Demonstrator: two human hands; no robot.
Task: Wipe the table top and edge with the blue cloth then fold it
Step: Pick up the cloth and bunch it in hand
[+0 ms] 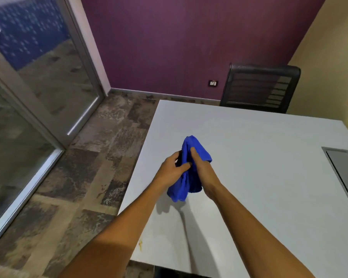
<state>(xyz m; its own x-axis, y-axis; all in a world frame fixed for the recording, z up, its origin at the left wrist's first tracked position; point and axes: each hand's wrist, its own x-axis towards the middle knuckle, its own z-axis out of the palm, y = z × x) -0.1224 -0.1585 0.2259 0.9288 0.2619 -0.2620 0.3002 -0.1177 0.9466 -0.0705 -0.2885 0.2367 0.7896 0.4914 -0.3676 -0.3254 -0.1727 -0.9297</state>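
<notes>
The blue cloth [191, 178] is bunched up and held in the air over the left part of the white table top [269, 177]. My left hand [172, 169] grips it from the left, fingers curled into the fabric. My right hand [202, 167] grips it from the right, fingers pressed against its upper part. The cloth's lower end hangs loose between my wrists, just above the table, and casts a shadow there. The table's left edge [141, 161] runs diagonally beside my left hand.
A black mesh chair [261, 88] stands behind the table's far edge. A grey cable hatch [343, 169] is set into the table at the right. A small yellow stain [140, 244] sits near the table's front left corner. Glass partitions [28, 117] line the left over tiled floor.
</notes>
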